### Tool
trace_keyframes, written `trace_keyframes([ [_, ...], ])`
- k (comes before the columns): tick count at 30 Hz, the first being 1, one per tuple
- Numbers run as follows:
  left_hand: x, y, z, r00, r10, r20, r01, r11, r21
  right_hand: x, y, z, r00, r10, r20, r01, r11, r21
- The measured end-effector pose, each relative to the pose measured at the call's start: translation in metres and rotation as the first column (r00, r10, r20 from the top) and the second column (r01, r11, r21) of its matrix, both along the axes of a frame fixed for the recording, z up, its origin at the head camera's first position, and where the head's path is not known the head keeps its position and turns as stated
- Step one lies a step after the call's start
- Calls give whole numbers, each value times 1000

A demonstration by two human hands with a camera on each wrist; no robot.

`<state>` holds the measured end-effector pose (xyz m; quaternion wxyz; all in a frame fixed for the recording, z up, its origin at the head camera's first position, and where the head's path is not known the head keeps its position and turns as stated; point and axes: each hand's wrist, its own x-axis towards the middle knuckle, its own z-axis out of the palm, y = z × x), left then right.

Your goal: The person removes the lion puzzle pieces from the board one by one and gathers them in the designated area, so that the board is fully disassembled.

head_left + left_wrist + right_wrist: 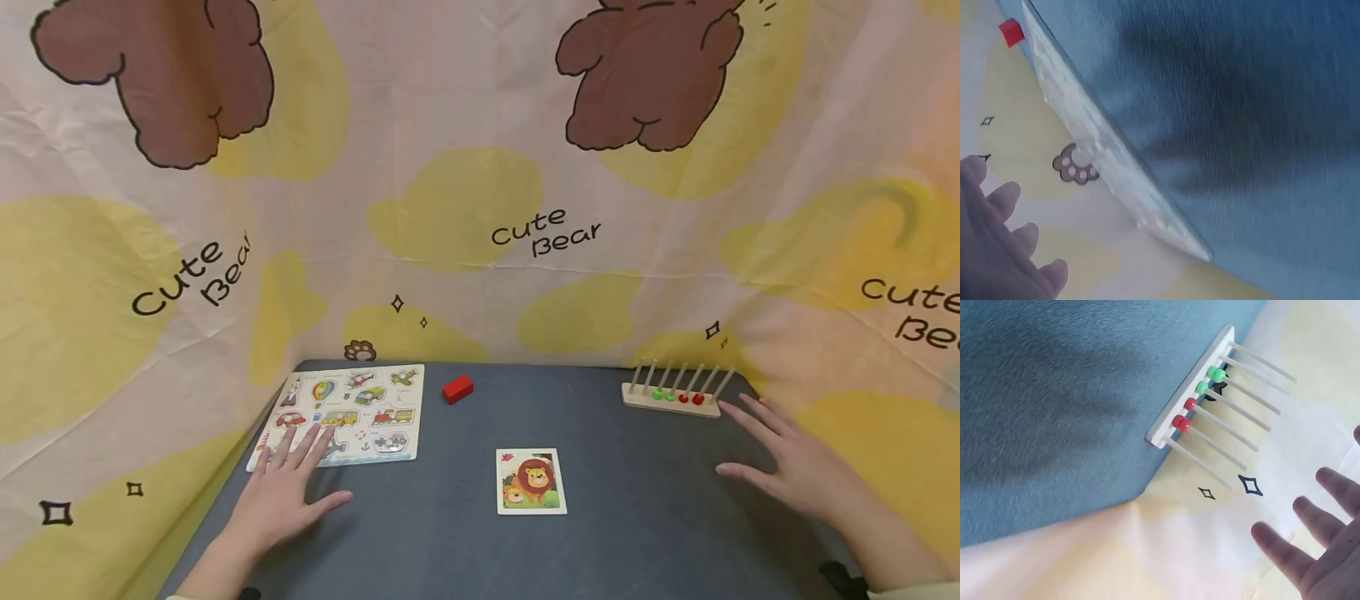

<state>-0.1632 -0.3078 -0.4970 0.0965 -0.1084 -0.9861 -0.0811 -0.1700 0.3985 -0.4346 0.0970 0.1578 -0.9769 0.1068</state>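
My left hand (281, 500) is spread over the near edge of a vehicle puzzle board (381, 398), its fingertips overlapping the lower pictures in the head view. In the left wrist view that board (1107, 147) shows nearly edge-on, away from the fingers. The right hand (798, 467), fingers apart and holding nothing, hovers at the table's right side. Closest to it stands a wooden peg rack (671, 404) with green and red beads low on its middle pegs; the right wrist view shows the rack (1191, 384) more closely. Between the hands lies a lion picture card (532, 482).
A red block (457, 389) lies near the back edge, just right of the puzzle board. The dark table (450, 533) meets a printed cloth backdrop (450, 208) at the back and sides.
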Motion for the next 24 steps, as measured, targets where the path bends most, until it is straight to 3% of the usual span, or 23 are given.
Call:
trace_keyframes([
  [9, -2, 16, -7, 1000, 14, 15, -15, 999, 32, -6, -14, 1, 999, 19, -33, -23, 995, -101],
  [24, -7, 41, -13, 1000, -19, -4, 19, 998, 58, -13, -34, -7, 987, 48, -156, -67, 991, -119],
])
